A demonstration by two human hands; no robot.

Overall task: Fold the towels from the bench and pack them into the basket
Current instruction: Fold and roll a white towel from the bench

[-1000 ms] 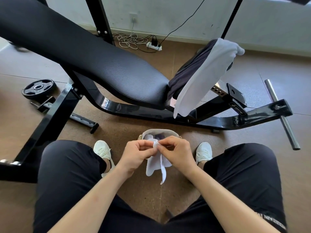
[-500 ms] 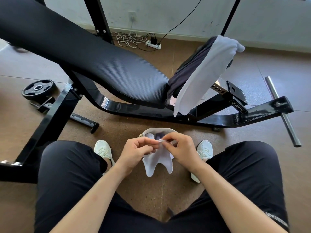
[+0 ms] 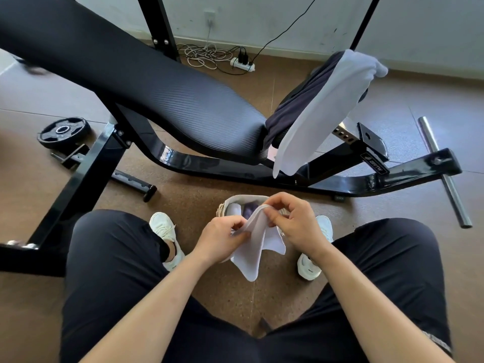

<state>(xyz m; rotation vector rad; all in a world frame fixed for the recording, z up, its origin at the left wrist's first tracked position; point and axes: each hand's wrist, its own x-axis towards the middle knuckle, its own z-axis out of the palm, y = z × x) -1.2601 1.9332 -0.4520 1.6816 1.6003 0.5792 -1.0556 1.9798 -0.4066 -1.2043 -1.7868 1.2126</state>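
A small white towel hangs between my knees, over the basket. My left hand pinches its left edge and my right hand pinches its top edge. The woven basket stands on the floor between my shoes, mostly hidden by my hands; a rolled white towel and a dark purple one lie inside. On the bench's seat end a long white towel hangs over a dark towel.
The black weight bench crosses the view, its frame close beyond the basket. A weight plate lies on the floor at left, a steel bar at right. A power strip with cables sits by the wall.
My hands have drawn apart along the towel's edge, spreading it wider. The right hand has risen a little and the towel's lower corners hang more open.
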